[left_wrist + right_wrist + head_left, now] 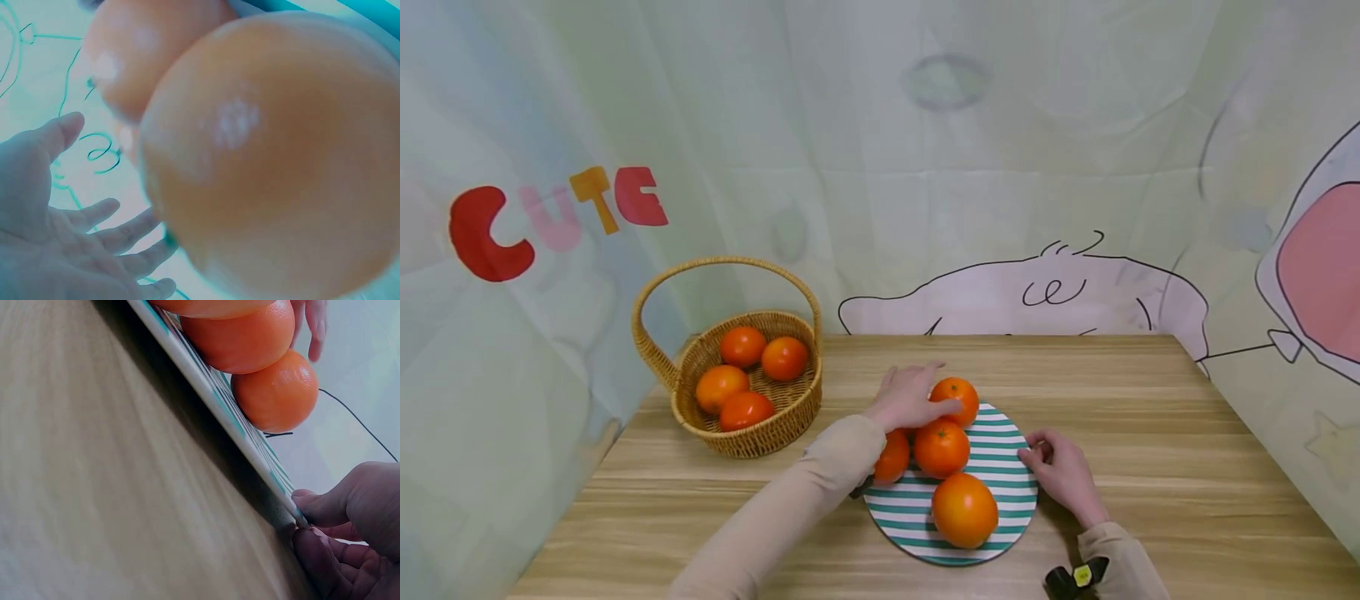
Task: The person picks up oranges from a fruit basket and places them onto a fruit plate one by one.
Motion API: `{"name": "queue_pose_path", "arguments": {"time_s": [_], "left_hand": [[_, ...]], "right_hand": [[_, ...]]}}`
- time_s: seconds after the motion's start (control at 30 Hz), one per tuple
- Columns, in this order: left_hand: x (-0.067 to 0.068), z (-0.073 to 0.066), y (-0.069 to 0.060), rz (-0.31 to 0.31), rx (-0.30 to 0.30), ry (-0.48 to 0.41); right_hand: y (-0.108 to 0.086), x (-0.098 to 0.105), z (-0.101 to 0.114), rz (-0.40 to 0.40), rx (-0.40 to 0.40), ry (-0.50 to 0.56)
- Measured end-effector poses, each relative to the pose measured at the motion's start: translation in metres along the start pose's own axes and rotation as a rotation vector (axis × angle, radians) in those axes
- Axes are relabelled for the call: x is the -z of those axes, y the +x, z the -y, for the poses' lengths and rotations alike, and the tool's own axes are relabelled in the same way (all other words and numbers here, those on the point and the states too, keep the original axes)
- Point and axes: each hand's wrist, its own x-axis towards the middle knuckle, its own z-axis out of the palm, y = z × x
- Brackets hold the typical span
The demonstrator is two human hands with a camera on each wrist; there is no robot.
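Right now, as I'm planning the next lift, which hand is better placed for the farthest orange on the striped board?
Probably the left: the left hand is right beside the farthest orange, fingers spread, holding nothing. The right hand pinches the striped board by its edge.

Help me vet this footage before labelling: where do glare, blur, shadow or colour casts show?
Left wrist: blue-green cast, the big foreground orange softly blurred, with whitish glare; right wrist: a dark shadow beneath the plate rim, small highlights on the rightmost orange; head: soft, fairly even light, the basket reading clearly.
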Motion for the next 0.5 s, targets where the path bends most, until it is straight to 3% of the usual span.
{"name": "queue_pose_path", "arguments": {"time_s": [0.23, 0.37, 0.5], "left_hand": [[0.031, 0.026, -0.015, -0.114, 0.030, -0.081], [0.049, 0.055, -0.018, -0.200, 0.082, -0.089], [0.058, 0.086, -0.024, -0.276, 0.158, -0.084]], "right_hand": [[-0.001, 0.001, 0.001, -0.005, 0.006, 0.000], [0.000, 0.000, 0.000, -0.010, 0.015, -0.004], [0.000, 0.000, 0.000, -0.011, 0.023, -0.002]]}}
